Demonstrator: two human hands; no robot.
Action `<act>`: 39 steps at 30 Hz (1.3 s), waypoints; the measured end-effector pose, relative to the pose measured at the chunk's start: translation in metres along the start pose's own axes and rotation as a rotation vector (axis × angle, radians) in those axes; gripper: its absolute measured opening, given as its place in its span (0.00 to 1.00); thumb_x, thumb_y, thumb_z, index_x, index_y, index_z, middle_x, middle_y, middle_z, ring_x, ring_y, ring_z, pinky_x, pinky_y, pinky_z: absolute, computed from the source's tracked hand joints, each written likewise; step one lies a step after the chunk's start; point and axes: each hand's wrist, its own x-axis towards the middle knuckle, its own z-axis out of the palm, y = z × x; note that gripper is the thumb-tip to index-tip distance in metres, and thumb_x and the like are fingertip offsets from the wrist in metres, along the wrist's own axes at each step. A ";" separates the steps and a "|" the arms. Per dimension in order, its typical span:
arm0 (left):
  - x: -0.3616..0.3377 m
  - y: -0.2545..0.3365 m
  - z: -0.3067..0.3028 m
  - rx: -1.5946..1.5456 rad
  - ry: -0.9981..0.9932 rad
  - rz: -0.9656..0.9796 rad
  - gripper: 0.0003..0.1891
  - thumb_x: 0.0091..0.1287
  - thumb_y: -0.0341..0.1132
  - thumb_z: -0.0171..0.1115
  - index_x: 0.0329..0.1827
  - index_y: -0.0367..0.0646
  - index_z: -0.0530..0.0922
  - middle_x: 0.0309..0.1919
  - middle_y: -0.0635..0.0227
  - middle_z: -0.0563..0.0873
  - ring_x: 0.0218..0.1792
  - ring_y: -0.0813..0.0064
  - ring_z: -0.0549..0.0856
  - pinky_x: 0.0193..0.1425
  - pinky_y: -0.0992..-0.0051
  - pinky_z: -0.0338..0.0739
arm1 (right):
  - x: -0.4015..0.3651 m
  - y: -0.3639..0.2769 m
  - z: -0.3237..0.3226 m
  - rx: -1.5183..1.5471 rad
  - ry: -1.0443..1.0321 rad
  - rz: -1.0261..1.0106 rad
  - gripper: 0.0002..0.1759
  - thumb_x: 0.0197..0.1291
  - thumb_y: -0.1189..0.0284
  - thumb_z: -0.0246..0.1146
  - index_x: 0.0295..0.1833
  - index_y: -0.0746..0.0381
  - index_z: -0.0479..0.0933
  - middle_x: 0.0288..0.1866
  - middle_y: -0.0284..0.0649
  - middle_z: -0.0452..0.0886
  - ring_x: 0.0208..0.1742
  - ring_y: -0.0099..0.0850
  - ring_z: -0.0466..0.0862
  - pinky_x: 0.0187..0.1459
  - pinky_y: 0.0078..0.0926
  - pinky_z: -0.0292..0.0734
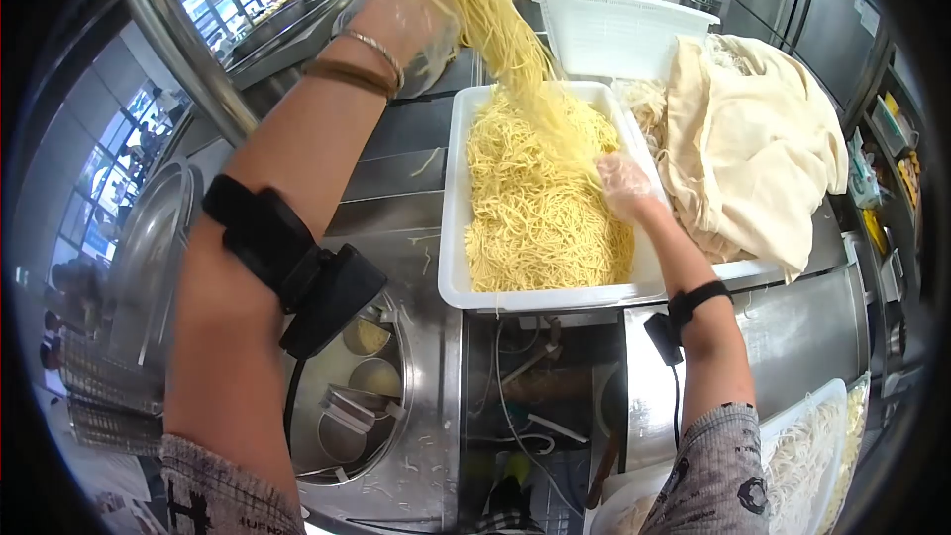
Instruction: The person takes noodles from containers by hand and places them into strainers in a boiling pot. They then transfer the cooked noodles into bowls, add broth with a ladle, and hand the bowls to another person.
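Note:
My left hand (pixel 404 15), in a clear plastic glove, is raised at the top of the view, closed on a thick bunch of yellow noodles (pixel 500 35). The bunch hangs down to the right into a white plastic tub (pixel 451 272). More loose yellow noodles (pixel 540 223) fill that tub. At its right side, my right hand (pixel 624 183), also gloved, has its fingers curled in at the noodles near the lower end of the hanging bunch. Its fingertips are partly hidden and slightly blurred.
A cream cloth (pixel 748 144) partly covers a second tub of pale noodles (pixel 644 104) on the right. Behind stands a white bin (pixel 624 30). At lower left is a round cooker well (pixel 347 376) with metal baskets. More pale noodles (pixel 802 456) lie in a tub at lower right.

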 end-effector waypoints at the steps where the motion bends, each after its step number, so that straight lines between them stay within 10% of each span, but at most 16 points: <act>1: 0.003 0.001 0.002 0.020 -0.013 0.003 0.16 0.60 0.31 0.53 0.51 0.40 0.68 0.43 0.63 0.78 0.44 0.66 0.78 0.48 0.67 0.74 | -0.008 -0.010 0.001 -0.403 -0.042 -0.087 0.19 0.53 0.55 0.56 0.39 0.61 0.73 0.33 0.45 0.77 0.39 0.39 0.77 0.39 0.36 0.71; 3: 0.004 -0.002 0.005 0.043 -0.033 -0.008 0.16 0.60 0.32 0.52 0.52 0.40 0.67 0.44 0.63 0.77 0.45 0.65 0.77 0.49 0.66 0.73 | -0.021 -0.064 -0.003 -1.107 -0.285 -0.178 0.19 0.55 0.57 0.54 0.30 0.65 0.74 0.31 0.49 0.77 0.37 0.40 0.79 0.33 0.38 0.72; 5: -0.001 -0.009 0.005 0.023 -0.044 -0.023 0.17 0.61 0.32 0.52 0.52 0.40 0.67 0.45 0.63 0.77 0.46 0.65 0.77 0.51 0.65 0.73 | 0.003 -0.085 -0.003 -0.694 -0.005 -0.004 0.16 0.55 0.58 0.51 0.40 0.56 0.76 0.36 0.49 0.76 0.39 0.41 0.76 0.43 0.35 0.69; 7: -0.005 -0.020 0.004 -0.038 -0.032 -0.040 0.17 0.61 0.33 0.51 0.53 0.41 0.66 0.46 0.63 0.77 0.47 0.65 0.76 0.52 0.64 0.72 | 0.011 -0.097 0.010 -0.561 0.157 -0.453 0.19 0.56 0.59 0.51 0.52 0.52 0.69 0.44 0.48 0.74 0.46 0.42 0.74 0.47 0.34 0.68; 9: -0.011 -0.032 -0.001 -0.141 -0.005 -0.072 0.17 0.62 0.34 0.51 0.54 0.41 0.66 0.47 0.63 0.76 0.48 0.64 0.76 0.53 0.64 0.72 | 0.008 -0.147 0.028 0.517 -0.026 -0.517 0.37 0.55 0.53 0.53 0.62 0.66 0.55 0.55 0.50 0.68 0.56 0.41 0.69 0.56 0.32 0.63; 12: -0.005 -0.071 -0.046 -0.377 -0.024 -0.062 0.16 0.62 0.36 0.52 0.52 0.41 0.68 0.44 0.64 0.78 0.45 0.61 0.77 0.51 0.59 0.72 | -0.037 -0.191 0.039 -0.267 -0.210 -0.245 0.36 0.52 0.56 0.57 0.64 0.60 0.54 0.51 0.46 0.71 0.50 0.33 0.73 0.51 0.25 0.68; 14: 0.010 -0.105 -0.102 0.714 -0.033 0.347 0.17 0.60 0.37 0.55 0.50 0.41 0.69 0.43 0.64 0.79 0.41 0.63 0.79 0.50 0.65 0.73 | -0.042 -0.191 0.031 -0.285 -0.262 -0.201 0.32 0.51 0.56 0.58 0.59 0.60 0.61 0.51 0.46 0.72 0.50 0.33 0.73 0.52 0.25 0.67; 17: -0.066 -0.036 -0.072 1.549 -0.417 -0.036 0.18 0.59 0.38 0.56 0.50 0.41 0.70 0.44 0.64 0.79 0.43 0.67 0.78 0.50 0.70 0.72 | -0.044 -0.212 0.009 -0.139 -0.310 -0.252 0.27 0.49 0.58 0.60 0.53 0.60 0.69 0.45 0.44 0.75 0.44 0.27 0.75 0.47 0.20 0.69; 20: -0.116 -0.026 -0.043 1.529 -0.666 -0.325 0.20 0.57 0.38 0.57 0.52 0.42 0.69 0.45 0.66 0.78 0.46 0.71 0.77 0.50 0.74 0.72 | -0.050 -0.235 0.006 -0.005 -0.224 -0.300 0.19 0.50 0.61 0.60 0.45 0.60 0.74 0.36 0.40 0.79 0.38 0.27 0.78 0.43 0.24 0.72; 22: -0.149 -0.034 -0.051 0.754 -0.399 -0.185 0.21 0.57 0.38 0.58 0.53 0.43 0.68 0.48 0.70 0.76 0.47 0.75 0.76 0.50 0.75 0.72 | -0.050 -0.223 0.033 0.500 -0.335 -0.024 0.18 0.54 0.63 0.56 0.48 0.60 0.72 0.43 0.40 0.78 0.43 0.29 0.77 0.46 0.23 0.72; 24: -0.168 -0.060 -0.056 0.543 -0.185 -0.065 0.20 0.56 0.36 0.59 0.52 0.43 0.69 0.50 0.67 0.74 0.50 0.70 0.73 0.53 0.74 0.68 | -0.039 -0.171 0.078 0.529 -0.214 -0.384 0.20 0.59 0.61 0.50 0.52 0.61 0.70 0.49 0.41 0.74 0.48 0.31 0.75 0.49 0.29 0.72; 25: -0.175 -0.066 -0.056 0.329 0.019 0.047 0.20 0.55 0.35 0.59 0.51 0.43 0.70 0.52 0.63 0.71 0.54 0.65 0.70 0.56 0.72 0.65 | -0.074 -0.189 0.082 1.013 -0.334 -0.087 0.22 0.59 0.59 0.49 0.53 0.62 0.68 0.51 0.43 0.73 0.50 0.33 0.74 0.50 0.33 0.72; 26: -0.179 -0.060 -0.054 0.330 0.037 0.049 0.20 0.55 0.35 0.59 0.51 0.43 0.70 0.52 0.63 0.71 0.54 0.65 0.70 0.56 0.72 0.65 | -0.100 -0.203 0.086 1.476 -0.444 0.252 0.24 0.60 0.56 0.47 0.54 0.63 0.67 0.53 0.44 0.71 0.52 0.35 0.73 0.51 0.36 0.71; 32: -0.222 0.002 -0.074 1.241 -0.218 0.276 0.21 0.52 0.29 0.62 0.51 0.46 0.69 0.48 0.74 0.73 0.48 0.80 0.72 0.54 0.78 0.67 | -0.159 -0.223 0.121 1.843 -0.636 0.242 0.23 0.60 0.58 0.47 0.53 0.65 0.66 0.51 0.47 0.72 0.50 0.39 0.74 0.51 0.39 0.71; 34: -0.258 0.031 -0.095 0.529 -0.131 -0.346 0.19 0.53 0.29 0.59 0.49 0.46 0.70 0.48 0.74 0.73 0.49 0.78 0.72 0.53 0.76 0.67 | -0.178 -0.248 0.119 1.960 -0.783 0.228 0.23 0.60 0.59 0.47 0.52 0.64 0.67 0.50 0.47 0.73 0.49 0.40 0.74 0.50 0.39 0.71; 39: -0.381 0.101 -0.160 0.825 0.113 -0.396 0.15 0.54 0.34 0.55 0.46 0.46 0.73 0.42 0.67 0.76 0.44 0.74 0.75 0.48 0.74 0.71 | -0.217 -0.288 0.143 1.795 -0.670 0.294 0.22 0.59 0.59 0.48 0.52 0.64 0.67 0.49 0.48 0.72 0.50 0.40 0.74 0.51 0.39 0.71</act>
